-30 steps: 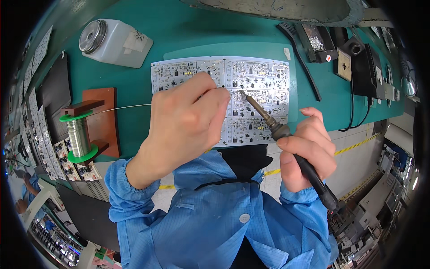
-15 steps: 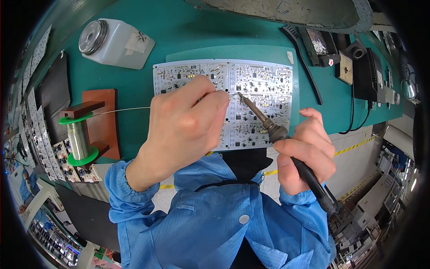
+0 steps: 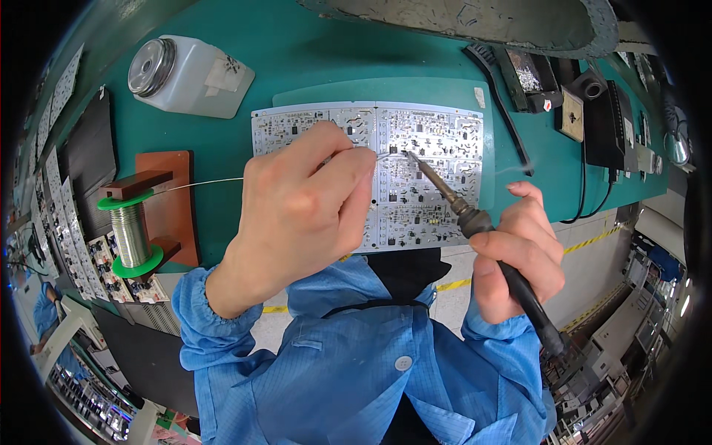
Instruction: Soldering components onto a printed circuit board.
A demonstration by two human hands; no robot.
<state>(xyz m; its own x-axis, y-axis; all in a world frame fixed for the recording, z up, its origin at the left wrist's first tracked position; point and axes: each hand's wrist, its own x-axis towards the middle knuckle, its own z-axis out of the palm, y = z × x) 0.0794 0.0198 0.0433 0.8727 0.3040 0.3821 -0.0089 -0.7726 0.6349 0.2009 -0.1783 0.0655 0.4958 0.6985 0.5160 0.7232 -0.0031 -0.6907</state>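
Observation:
A white circuit board panel (image 3: 445, 141), crowded with small components, lies on the green mat in front of me. My left hand (image 3: 308, 196) is closed in a pinch on solder wire (image 3: 211, 182), which runs left to a spool (image 3: 132, 236) with green flanges on a brown stand (image 3: 169, 204). A short end of the wire sticks out past my fingertips over the board. In my right hand (image 3: 519, 252) is a soldering iron (image 3: 475, 221), its tip at the board close to the wire's end. My left hand hides part of the panel's left half.
A squarish pale bottle (image 3: 200, 78) with a metal lid stands at the back left. Toward the right lie a black brush (image 3: 508, 111), an open dark box (image 3: 528, 78) and a black corded unit (image 3: 612, 126). A grey curved object (image 3: 475, 18) overhangs the far edge.
The iron and my right hand have shifted slightly right and nearer to me, the tip moving right along the board. My left hand has barely moved. Faint smoke shows at right.

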